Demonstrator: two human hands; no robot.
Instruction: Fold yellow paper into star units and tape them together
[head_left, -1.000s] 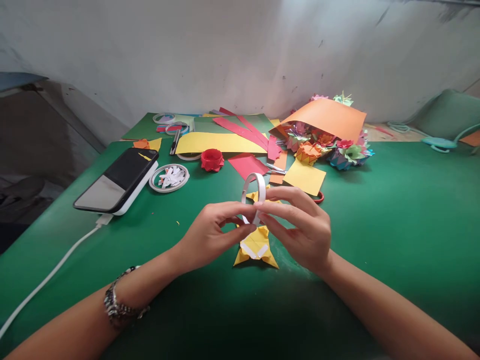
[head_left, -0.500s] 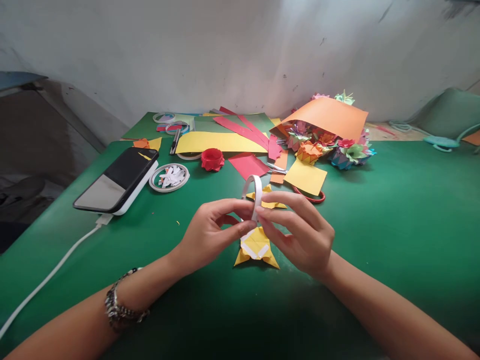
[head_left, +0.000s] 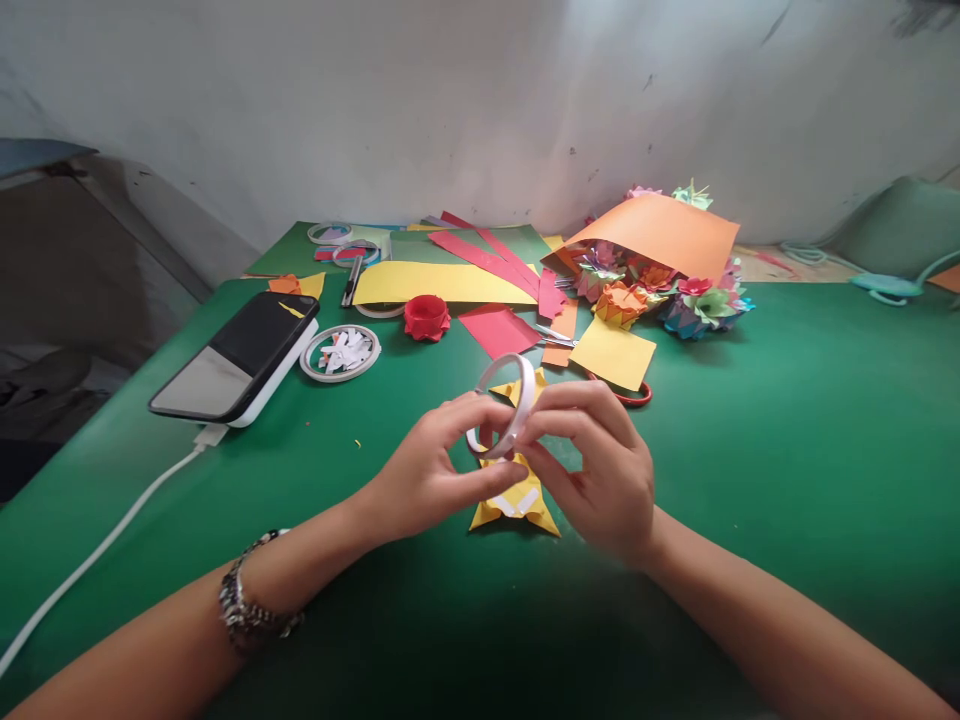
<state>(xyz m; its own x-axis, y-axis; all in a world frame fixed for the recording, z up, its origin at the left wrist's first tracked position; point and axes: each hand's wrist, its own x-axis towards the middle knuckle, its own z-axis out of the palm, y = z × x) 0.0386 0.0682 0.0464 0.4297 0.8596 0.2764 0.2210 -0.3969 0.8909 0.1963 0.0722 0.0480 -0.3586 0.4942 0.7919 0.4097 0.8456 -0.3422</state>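
Tape, a white ring, is held tilted above a yellow paper on the green table. The left hand curls round it, fingers inside, thumb beneath; the right hand pinches its right edge. Creased and pointed, the paper bears white strips. Farther left sits a ruffled red cup.

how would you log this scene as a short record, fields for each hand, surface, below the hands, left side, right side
left hand: holding the white ring-shaped tape roll
right hand: fingertips at the roll's edge; pinch unclear
surface: smooth green tabletop
below the hands: yellow folded-paper piece bearing white strips
left side: black-topped rectangular device, white cable
right side: orange paper sheet over multicoloured folded-paper flowers
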